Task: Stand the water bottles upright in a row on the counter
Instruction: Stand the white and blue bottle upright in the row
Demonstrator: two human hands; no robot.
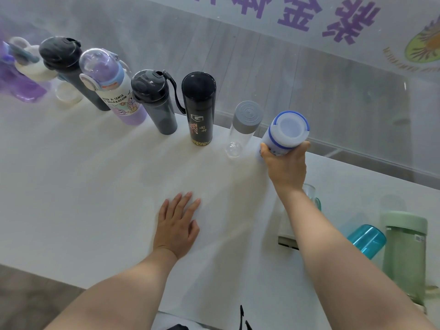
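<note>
the right hand (pixel 285 163) is wrapped round a white bottle w/ a blue ring (pixel 283 134), fingers closed on its side, at the right end of the row near the back edge of the white worktop (pixel 95 175). can't tell if its bottom is touching the worktop. just beside it stands a clear bottle w/ a grey cap (pixel 242 125), then a black flask (pixel 199 108), a dark grey bottle w/ a strap (pixel 154 101), a white & purple bottle (pixel 112 89) & more, all upright. the left hand (pixel 178 225) lies flat & open on the worktop, holding nothing. a teal bottle (pixel 366 239) & a green bottle (pixel 404 253) sit at the right, apart from the row.
</note>
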